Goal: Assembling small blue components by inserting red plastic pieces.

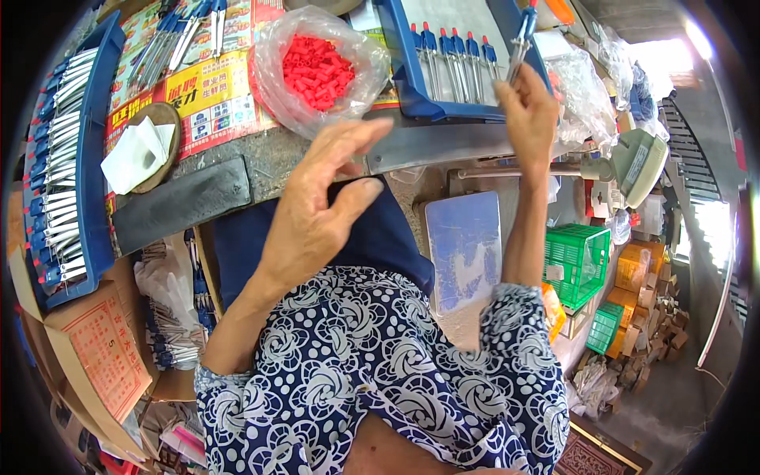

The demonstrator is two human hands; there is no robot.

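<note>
1. In the head view, your right hand [529, 115] has thumb and fingers closed on a pen [518, 54], blurred, with blue fittings and a red end, at the right-hand end of the far tray [451, 111].
2. Your left hand [309, 202] is empty, thumb spread wide from the fingers, near the clear bag [366, 59] of red pieces [317, 71].
3. If your right-hand pinch is loose, the pen could slip or catch on the tray's rim, since it is so close to that edge.
4. The pens in the far tray [449, 63] lie side by side with gaps; a knock could probably roll them askew.
5. Your left wrist or sleeve might snag the soft bag's mouth, which stands open, and spill the red pieces.
6. Count: one pen in your right hand; six red-topped pens I can make out in the far tray.
7. Two blue trays, counting the side tray [95, 174] on your left; its pens are too tightly packed to count surely.
8. One bag; its red pieces are heaped, too many to count. The loose pens [162, 47] on the printed sheet [210, 87] overlap, so I cannot give you their number.
9. One dark slab [182, 198], one blue stool [467, 253], two green crates [578, 265].
</note>
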